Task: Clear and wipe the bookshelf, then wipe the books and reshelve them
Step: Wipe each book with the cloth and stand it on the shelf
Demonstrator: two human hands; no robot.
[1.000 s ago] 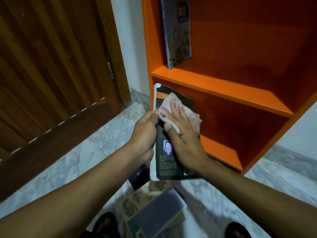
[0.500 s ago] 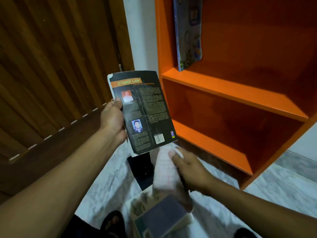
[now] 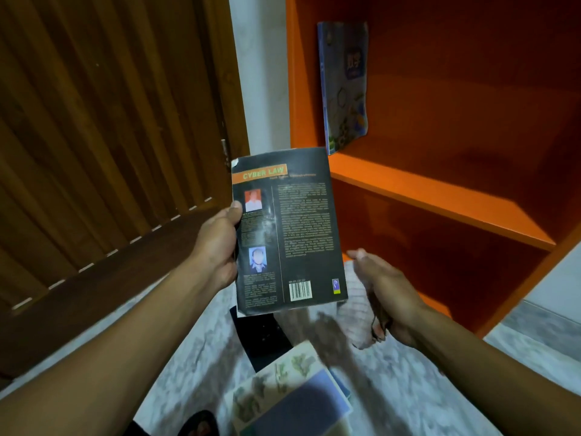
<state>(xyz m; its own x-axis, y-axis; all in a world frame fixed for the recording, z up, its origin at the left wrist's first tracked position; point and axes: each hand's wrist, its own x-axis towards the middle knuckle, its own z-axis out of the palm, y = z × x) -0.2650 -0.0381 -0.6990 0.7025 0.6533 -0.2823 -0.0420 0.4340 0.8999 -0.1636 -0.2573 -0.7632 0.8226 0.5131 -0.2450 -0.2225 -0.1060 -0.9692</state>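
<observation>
Left hand point(image 3: 217, 243): grip clamped on left edge of black paperback book point(image 3: 289, 228), back cover up, held upright in front of orange wooden bookshelf point(image 3: 440, 196). Right hand point(image 3: 386, 297): grip clamped on pale crumpled cloth point(image 3: 355, 313), just beside book's lower right corner. Blue book point(image 3: 345, 86) leans on upper shelf. Stacked books point(image 3: 292, 394) on marble floor point(image 3: 188, 350).

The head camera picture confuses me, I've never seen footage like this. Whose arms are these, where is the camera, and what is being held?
The camera sits on a person's head, looking down at their own arms. The left hand grips a black book titled Cyber Law, back cover showing. The right hand holds a pale cloth. Ahead stands an orange bookshelf with one blue book leaning inside. More books lie on the marble floor below. A wooden door is on the left.
</observation>
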